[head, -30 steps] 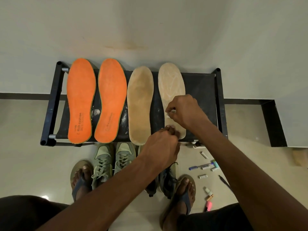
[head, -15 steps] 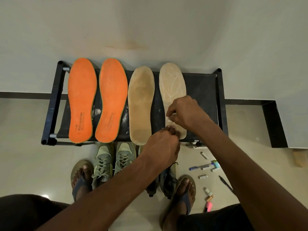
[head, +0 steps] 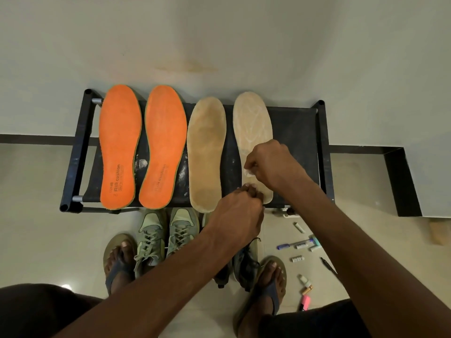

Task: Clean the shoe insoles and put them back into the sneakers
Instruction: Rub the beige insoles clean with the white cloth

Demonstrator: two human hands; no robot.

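Insoles lie four abreast on the black fabric-topped shoe rack (head: pixel 295 128), and the pale beige foam insole at the far right (head: pixel 251 118) is the one in hand. The left hand (head: pixel 238 213) pinches its heel end with curled fingers, while the right hand (head: pixel 271 162) curls round something small and whitish pressed to its middle. Thin, light and floppy by the look of it, it probably lifts best pinched at the heel, with the arch supported.

Dim, warm indoor light leaves the scene murky, with soft, faint shadows. A small glare spot shines on the floor (head: pixel 66 286) at lower left. Wide-angle distortion bends the edges; focus is slightly soft throughout.
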